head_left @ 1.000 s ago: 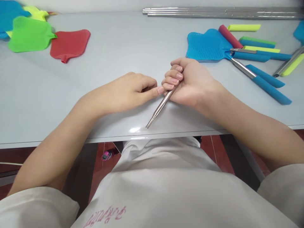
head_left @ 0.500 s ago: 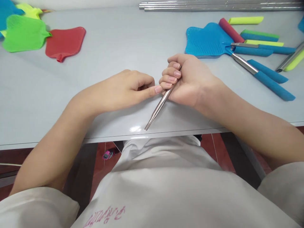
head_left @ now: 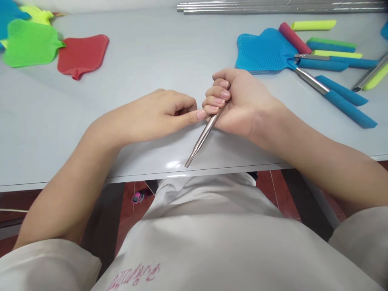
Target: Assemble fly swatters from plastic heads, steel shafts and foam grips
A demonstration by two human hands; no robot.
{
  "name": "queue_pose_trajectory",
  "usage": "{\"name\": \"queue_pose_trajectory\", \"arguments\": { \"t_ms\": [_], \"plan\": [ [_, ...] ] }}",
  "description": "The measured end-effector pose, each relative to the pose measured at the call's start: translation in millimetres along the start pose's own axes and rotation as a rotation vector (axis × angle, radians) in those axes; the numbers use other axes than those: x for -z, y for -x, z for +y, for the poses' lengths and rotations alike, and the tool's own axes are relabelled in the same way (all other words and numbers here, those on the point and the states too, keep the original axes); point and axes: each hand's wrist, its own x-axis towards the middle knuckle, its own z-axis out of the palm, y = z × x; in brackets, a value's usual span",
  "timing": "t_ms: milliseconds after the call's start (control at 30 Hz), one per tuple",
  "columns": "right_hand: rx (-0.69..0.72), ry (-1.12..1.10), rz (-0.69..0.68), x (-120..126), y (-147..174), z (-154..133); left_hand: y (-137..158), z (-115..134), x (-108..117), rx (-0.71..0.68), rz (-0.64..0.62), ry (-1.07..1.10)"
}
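My right hand (head_left: 235,99), palm turned up, is closed around a slim metal telescopic tube (head_left: 203,137). Its narrower stepped end points down and left, near the table's front edge; the upper end is hidden in my palm. Beside it, my left hand (head_left: 169,109) is low over the table, back facing up. The left thumb is stretched out, its tip close to the right fingertips and the tube; a gap shows between the thumb and the bent index finger. The other left fingers are mostly hidden, and I see nothing held there.
Blue fly swatter heads (head_left: 260,52), one joined to a metal tube with a blue foam grip (head_left: 351,109), lie at right among loose foam sleeves (head_left: 313,25). Long metal tubes (head_left: 273,7) lie along the back. Red (head_left: 81,54) and green (head_left: 32,44) swatter heads are at left.
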Motion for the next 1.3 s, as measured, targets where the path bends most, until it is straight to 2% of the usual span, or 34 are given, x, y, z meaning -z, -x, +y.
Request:
{"name": "queue_pose_trajectory", "arguments": {
  "t_ms": [400,633,900,1300],
  "plan": [
    [-0.027,-0.059,0.004,-3,2,-1,-1,-5,-1,-0.028,0.012,0.076],
    [-0.026,-0.024,0.005,-2,2,-1,-5,-12,-7,-0.079,0.068,0.054],
    [-0.035,-0.047,0.002,-2,1,-1,-4,-11,-6,-0.079,0.06,-0.045],
    [-0.059,-0.112,-0.007,-2,0,-1,-4,-11,-6,-0.044,0.049,0.045]
  ]
}}
